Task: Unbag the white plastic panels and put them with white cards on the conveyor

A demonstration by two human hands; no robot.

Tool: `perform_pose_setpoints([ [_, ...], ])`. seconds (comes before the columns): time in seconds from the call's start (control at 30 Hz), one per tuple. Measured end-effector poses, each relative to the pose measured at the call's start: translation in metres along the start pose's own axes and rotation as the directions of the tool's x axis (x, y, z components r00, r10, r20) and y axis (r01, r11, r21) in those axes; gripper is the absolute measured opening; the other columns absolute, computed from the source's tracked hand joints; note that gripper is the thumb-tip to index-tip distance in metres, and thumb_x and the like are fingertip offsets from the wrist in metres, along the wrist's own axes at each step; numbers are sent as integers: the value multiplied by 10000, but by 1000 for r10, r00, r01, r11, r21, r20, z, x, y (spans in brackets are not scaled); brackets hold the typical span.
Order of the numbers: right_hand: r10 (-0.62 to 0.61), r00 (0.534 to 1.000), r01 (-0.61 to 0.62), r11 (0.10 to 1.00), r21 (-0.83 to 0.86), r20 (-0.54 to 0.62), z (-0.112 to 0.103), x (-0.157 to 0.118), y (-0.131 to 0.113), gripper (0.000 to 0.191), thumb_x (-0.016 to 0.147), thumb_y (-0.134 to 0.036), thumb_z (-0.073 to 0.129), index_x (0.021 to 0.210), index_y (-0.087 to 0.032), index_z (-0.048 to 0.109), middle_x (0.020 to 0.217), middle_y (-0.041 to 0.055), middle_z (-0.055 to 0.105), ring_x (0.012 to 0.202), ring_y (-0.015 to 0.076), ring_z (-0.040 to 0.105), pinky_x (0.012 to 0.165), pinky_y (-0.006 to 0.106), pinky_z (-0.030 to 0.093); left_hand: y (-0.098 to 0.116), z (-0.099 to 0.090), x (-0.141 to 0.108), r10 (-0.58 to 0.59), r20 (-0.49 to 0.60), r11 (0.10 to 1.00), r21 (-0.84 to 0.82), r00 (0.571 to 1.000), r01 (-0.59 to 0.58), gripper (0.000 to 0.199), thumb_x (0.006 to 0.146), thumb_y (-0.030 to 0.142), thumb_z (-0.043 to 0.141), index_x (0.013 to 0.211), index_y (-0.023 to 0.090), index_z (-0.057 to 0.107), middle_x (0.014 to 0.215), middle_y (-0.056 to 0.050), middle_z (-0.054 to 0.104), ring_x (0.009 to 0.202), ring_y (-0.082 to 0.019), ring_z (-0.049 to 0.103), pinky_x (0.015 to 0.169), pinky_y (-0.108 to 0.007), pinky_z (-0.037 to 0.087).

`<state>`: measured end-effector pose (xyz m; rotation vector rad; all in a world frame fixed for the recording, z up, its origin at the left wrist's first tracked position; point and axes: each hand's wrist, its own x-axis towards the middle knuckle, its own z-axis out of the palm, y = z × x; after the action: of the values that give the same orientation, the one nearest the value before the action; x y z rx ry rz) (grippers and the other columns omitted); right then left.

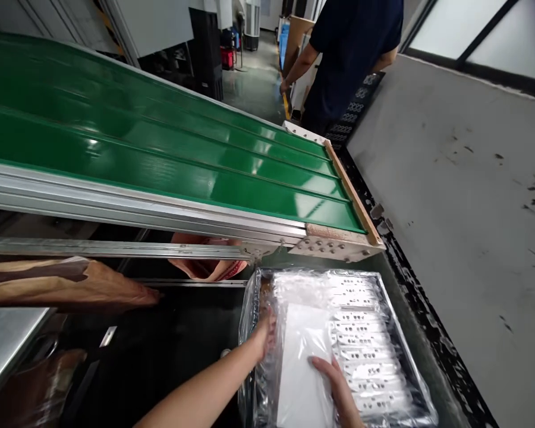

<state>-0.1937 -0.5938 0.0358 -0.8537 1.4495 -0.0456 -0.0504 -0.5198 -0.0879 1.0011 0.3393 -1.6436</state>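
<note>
White panel (305,364): clear-bagged, over left part of film-lined crate (409,348), beside perforated white parts (361,340)
Right hand (340,383): grasping panel's right edge
Left hand (264,333): by panel's left edge; cannot tell grip
Green conveyor belt (169,157): beyond crate

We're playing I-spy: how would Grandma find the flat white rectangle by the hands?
Start at the long green conveyor belt; below its right end sits an open, plastic-lined rectangular box. Over its left part, the bare right hand holds the flat white rectangle. It's plain, unlike the white pieces with dark holes beside it.
</note>
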Motion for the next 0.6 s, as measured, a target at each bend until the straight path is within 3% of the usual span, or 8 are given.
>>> perform_pose_setpoints([
  [0.1, -84, 982, 98, 992, -80, 170, 27, 27, 6, 844, 655, -325, 657, 1400, -196, 281, 1127, 94, 625, 974, 298, 596, 820, 390, 479, 40, -43, -33, 93, -94, 988, -112, 991, -104, 653, 813, 576, 374, 1281, 124, 418, 1380, -183, 398, 1257, -282, 399, 1004, -384, 355],
  [0.17, -201, 970, 231, 939, -253, 140, 48, 41, 15, 878, 666, -344, 645, 1422, -208, 218, 1212, 105, 565, 1048, 302, 550, 855, 393, 453, 62, -78, -69, 193, -159, 964, -155, 968, -217, 570, 808, 515, 444, 1252, 158, 442, 1322, -147, 482, 1210, -236, 460, 989, -335, 373],
  [0.23, -336, 942, 280, 754, -594, 17, 68, 51, 27, 838, 709, -413, 606, 1426, -226, 213, 1194, 144, 546, 1035, 344, 534, 828, 452, 439, 74, -112, -107, 242, -247, 944, -164, 938, -286, 540, 794, 484, 487, 1230, 167, 456, 1259, -140, 542, 1165, -236, 501, 988, -345, 374],
  [0.3, -504, 862, 209, 443, -872, -50, 88, 57, 41, 740, 780, -460, 513, 1423, -231, 226, 1137, 193, 532, 994, 386, 528, 788, 518, 414, 71, -140, -142, 244, -344, 938, -155, 906, -312, 536, 782, 476, 509, 1220, 172, 458, 1236, -139, 559, 1160, -248, 503, 1009, -373, 349],
  [0.33, -577, 816, 167, 306, -937, -43, 96, 59, 48, 694, 814, -462, 459, 1423, -226, 225, 1140, 214, 512, 1005, 402, 512, 784, 543, 399, 64, -151, -158, 228, -391, 939, -153, 892, -307, 539, 774, 484, 517, 1215, 179, 460, 1233, -135, 562, 1163, -252, 499, 1019, -385, 337],
  [0.4, -657, 753, 157, 157, -975, 15, 108, 63, 59, 670, 847, -485, 390, 1426, -199, 215, 1219, 253, 445, 1081, 425, 455, 806, 575, 375, 39, -168, -183, 159, -462, 951, -166, 872, -261, 553, 753, 512, 539, 1205, 202, 467, 1229, -119, 570, 1162, -255, 502, 1023, -397, 338],
  [0.53, -618, 760, 337, 106, -935, 203, 103, 74, 68, 732, 834, -598, 365, 1418, -175, 241, 1419, 242, 251, 1242, 411, 324, 883, 545, 375, -38, -186, -216, -39, -478, 967, -238, 878, -87, 611, 696, 601, 563, 1195, 260, 476, 1243, -68, 572, 1152, -244, 520, 1012, -389, 377],
  [0.6, -639, 707, 409, 22, -912, 302, 92, 83, 71, 668, 868, -566, 318, 1400, -163, 293, 1477, 188, 161, 1325, 354, 210, 967, 496, 334, -78, -192, -226, -147, -491, 958, -287, 858, 0, 653, 657, 663, 541, 1168, 258, 496, 1215, -68, 593, 1152, -261, 521, 1035, -412, 359],
])
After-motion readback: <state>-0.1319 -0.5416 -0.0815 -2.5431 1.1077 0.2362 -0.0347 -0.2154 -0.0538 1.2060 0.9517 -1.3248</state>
